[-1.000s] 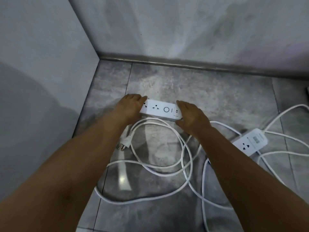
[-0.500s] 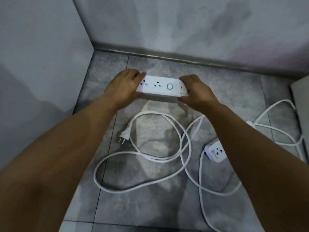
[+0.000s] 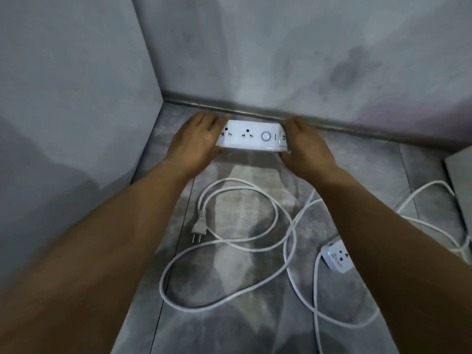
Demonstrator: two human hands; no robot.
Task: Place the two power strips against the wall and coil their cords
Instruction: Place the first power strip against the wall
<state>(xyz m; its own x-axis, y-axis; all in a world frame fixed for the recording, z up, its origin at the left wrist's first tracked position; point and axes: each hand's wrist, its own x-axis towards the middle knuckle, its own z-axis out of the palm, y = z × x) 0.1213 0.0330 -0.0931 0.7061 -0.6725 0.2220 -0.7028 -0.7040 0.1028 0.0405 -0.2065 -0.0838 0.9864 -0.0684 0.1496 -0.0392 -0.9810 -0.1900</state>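
White power strip (image 3: 251,136) clasped at both ends, socket face up, close to the skirting (image 3: 357,129) at the foot of the back wall (image 3: 281,60); contact with the skirting not clear. Left hand (image 3: 196,141) wrapped round the left end, grip clamped on it, thumb under the near edge. Right hand (image 3: 304,146) closed likewise on the right end. On the tiled floor (image 3: 370,169) nearer, a loose white cord (image 3: 229,251) in uncoiled loops, its plug (image 3: 199,229) lying beside the left forearm. Second power strip (image 3: 337,256) farther right on the floor, partly hidden by the right forearm, well apart from the wall.
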